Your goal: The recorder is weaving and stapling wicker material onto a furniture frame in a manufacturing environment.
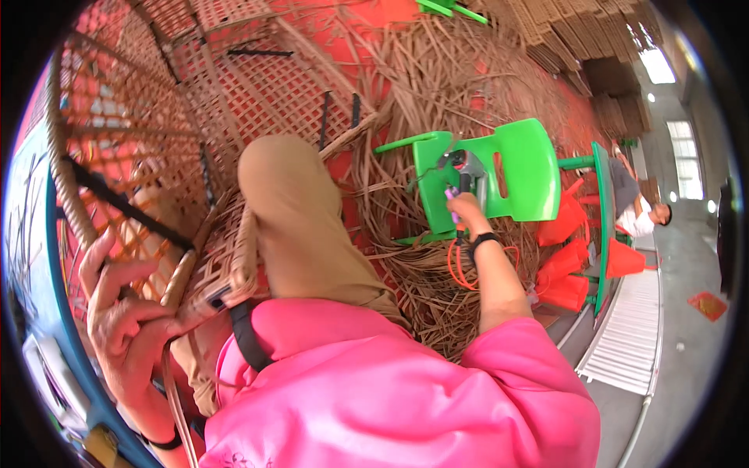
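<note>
My right hand (467,209) is wrapped around the black handle of a grey air nail gun (471,165), over the seat of a green plastic chair (527,171). Beside its fingers shows a purple handle (452,200), whose tool I cannot make out. An orange hose (455,269) loops below the wrist. My left hand (125,312), fingers loosely bent and apart, is at the rim of a large brown woven frame (234,93) leaning by my leg. A thin brown strip (173,398) hangs down past its thumb.
Loose brown strips (437,70) lie heaped on the red floor around the chair. At the right stand red-orange plastic stools (563,265), a green table edge (603,226) and a white slatted rack (624,343). Stacked brown woven panels (569,31) rise behind; a person (640,214) sits farther off.
</note>
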Motion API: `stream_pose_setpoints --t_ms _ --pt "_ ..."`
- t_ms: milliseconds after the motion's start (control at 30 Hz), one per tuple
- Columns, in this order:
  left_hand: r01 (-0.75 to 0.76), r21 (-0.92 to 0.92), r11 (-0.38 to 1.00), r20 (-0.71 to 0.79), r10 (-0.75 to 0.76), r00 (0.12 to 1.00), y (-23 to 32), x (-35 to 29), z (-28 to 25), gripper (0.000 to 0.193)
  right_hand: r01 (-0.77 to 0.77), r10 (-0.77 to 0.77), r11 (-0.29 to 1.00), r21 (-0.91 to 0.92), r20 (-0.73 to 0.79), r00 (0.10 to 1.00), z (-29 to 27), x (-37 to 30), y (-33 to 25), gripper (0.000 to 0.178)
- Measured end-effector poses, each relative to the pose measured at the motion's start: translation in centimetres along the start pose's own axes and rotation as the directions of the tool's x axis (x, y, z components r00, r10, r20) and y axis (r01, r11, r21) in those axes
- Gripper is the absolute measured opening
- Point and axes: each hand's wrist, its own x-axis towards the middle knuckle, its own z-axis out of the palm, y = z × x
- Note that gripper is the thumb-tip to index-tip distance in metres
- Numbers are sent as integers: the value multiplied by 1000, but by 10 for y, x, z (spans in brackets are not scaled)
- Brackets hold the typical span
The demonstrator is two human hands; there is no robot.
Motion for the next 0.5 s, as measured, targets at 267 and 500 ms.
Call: stream_pose_setpoints --t_ms 267,500 --pt "80 -62 995 47 -77 996 -15 -9 -2 17 210 -305 745 -633 -43 951 -18 -2 6 25" --pt "-32 -73 997 -62 27 998 -8 -4 3 14 382 -457 707 -596 27 889 -77 -20 6 27"
